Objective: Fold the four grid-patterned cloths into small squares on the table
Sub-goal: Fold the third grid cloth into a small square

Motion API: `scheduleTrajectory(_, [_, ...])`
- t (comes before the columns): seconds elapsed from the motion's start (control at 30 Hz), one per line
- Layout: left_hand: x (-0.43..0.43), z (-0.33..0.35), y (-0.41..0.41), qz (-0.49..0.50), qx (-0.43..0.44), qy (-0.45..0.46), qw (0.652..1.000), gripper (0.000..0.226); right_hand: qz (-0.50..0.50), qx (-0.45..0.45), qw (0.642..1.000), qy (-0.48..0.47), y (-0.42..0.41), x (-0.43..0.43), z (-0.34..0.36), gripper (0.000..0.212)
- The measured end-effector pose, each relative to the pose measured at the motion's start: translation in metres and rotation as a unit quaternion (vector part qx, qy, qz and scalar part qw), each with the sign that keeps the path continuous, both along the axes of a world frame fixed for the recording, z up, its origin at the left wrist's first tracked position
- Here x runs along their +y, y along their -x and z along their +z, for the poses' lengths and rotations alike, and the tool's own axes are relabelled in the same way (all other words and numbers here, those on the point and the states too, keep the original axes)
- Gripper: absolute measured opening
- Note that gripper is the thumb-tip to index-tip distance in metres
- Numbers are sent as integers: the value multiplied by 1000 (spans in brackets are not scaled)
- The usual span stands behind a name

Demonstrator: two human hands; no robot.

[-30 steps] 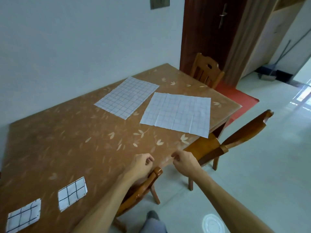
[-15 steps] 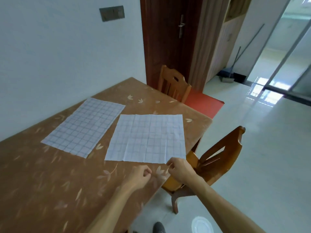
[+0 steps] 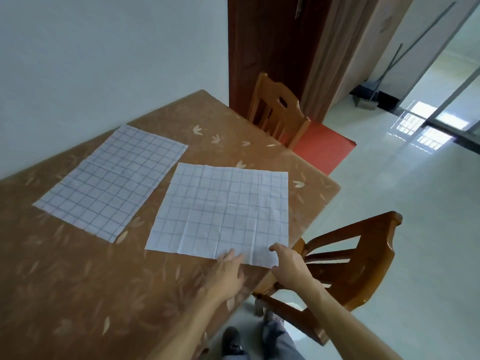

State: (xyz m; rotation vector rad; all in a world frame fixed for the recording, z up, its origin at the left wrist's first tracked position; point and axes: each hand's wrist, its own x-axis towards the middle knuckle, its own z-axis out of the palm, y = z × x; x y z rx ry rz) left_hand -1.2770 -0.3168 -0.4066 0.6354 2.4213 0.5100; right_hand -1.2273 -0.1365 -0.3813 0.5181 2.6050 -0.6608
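Two creased, square grid cloths point(image 3: 223, 211) point(image 3: 111, 180) on glossy table point(image 3: 78, 281).

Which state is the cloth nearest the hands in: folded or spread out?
Spread out. The cloth lies flat on the table as one full sheet, with only crease lines showing.

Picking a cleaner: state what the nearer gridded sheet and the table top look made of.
The nearer gridded sheet: thin matte cloth, seemingly; it lies flat with soft fold creases. The table top: probably glossy printed vinyl or laminate; brown leaf motifs, faint sheen.
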Motion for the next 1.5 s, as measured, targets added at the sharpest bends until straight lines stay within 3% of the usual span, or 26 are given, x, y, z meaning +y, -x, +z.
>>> scheduleTrajectory(0.2, [27,-33,6,7,51,62,997,67,162,-31,984,-66,21,29,-35,93])
scheduleTrajectory(0.47, [57,-56,13,35,96,137,985,66,315,-38,943,-101,33,61,-70,98])
scheduleTrajectory(0.7, [64,-57,0,69,91,128,985,67,348,35,935,-64,39,78,-72,65])
scheduleTrajectory(0.83, [59,-47,-4,57,52,106,991,105,339,39,939,-43,44,76,-69,33])
scheduleTrajectory(0.9, [54,-44,-7,56,47,109,991,98,317,56,947,-23,43,67,-65,21])
scheduleTrajectory(1.07, [17,-42,-24,70,38,65,995,87,305,106,946,38,29,23,-53,20])
scheduleTrajectory(1.17, [-16,-38,-38,97,99,1,990,51,306,111,943,64,19,-18,-47,27])
scheduleTrajectory(1.3, [-71,-16,-58,143,134,-12,981,52,315,113,939,79,-2,-81,-40,34])
scheduleTrajectory(1.37, [-103,-12,-71,181,135,-21,974,32,321,125,935,89,-15,-108,-34,29])
scheduleTrajectory(1.5, [-170,-14,-105,254,127,-36,958,16,362,93,926,51,-36,-149,-29,48])
